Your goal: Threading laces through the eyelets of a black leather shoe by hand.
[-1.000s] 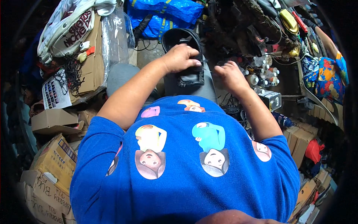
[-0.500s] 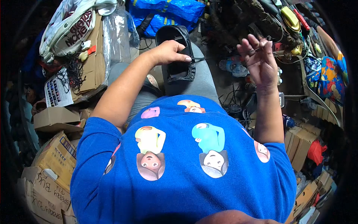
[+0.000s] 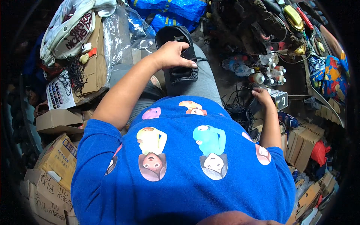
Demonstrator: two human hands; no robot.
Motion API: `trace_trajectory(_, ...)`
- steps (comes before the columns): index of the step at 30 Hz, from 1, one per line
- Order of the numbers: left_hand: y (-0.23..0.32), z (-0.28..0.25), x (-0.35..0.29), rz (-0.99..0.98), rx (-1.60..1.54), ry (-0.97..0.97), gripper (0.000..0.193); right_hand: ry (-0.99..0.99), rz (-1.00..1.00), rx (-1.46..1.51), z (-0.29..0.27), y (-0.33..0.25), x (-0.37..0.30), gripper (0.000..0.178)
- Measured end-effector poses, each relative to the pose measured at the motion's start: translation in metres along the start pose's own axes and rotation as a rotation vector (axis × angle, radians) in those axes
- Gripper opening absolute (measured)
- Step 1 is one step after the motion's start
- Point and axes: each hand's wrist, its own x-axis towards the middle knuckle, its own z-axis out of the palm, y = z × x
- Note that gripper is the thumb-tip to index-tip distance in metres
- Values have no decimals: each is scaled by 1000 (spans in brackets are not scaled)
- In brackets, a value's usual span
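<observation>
A black shoe rests on my grey-trousered thigh, its opening facing up. My left hand grips it across the middle, thumb stretched over its right edge. Beside the thumb, a dark lace or cord end sticks out to the right. My right hand is low on the right, apart from the shoe, with thumb and fingers pinched together. A thin dark sliver seems to show at its fingertips, too fine to name. Just beyond that hand stand several small bottles.
Tangled black cords lie between my leg and right hand. A clear plastic bottle lies farther off. Cardboard boxes are stacked at left, more boxes at right. A blue bag is ahead. Another person's arm shows far right.
My right hand has dropped from a raised, half-curled position down toward the cords, fingers now pinched. My left hand stays on the shoe, its thumb shifted slightly right and down.
</observation>
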Motion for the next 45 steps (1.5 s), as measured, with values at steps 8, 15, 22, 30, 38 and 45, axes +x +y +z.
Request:
trace_trajectory(8,0,-4,-30,-28,-632,144,18,11,-892,283,19,-278,-46,23)
trace_trajectory(15,23,-12,-45,48,-843,309,13,431,-1031,478,51,-356,-27,17)
trace_trajectory(22,-14,-16,-18,63,-677,676,14,-396,-865,1577,30,-384,-47,30)
trace_trajectory(30,-46,-38,14,-96,-448,894,26,396,-850,367,-14,-354,-71,27)
trace_trajectory(38,-23,-55,-6,260,-800,523,17,-435,-788,-288,-49,-266,-119,29)
trace_trajectory(45,19,-41,-42,233,-721,504,22,119,-956,237,-21,-339,-75,25)
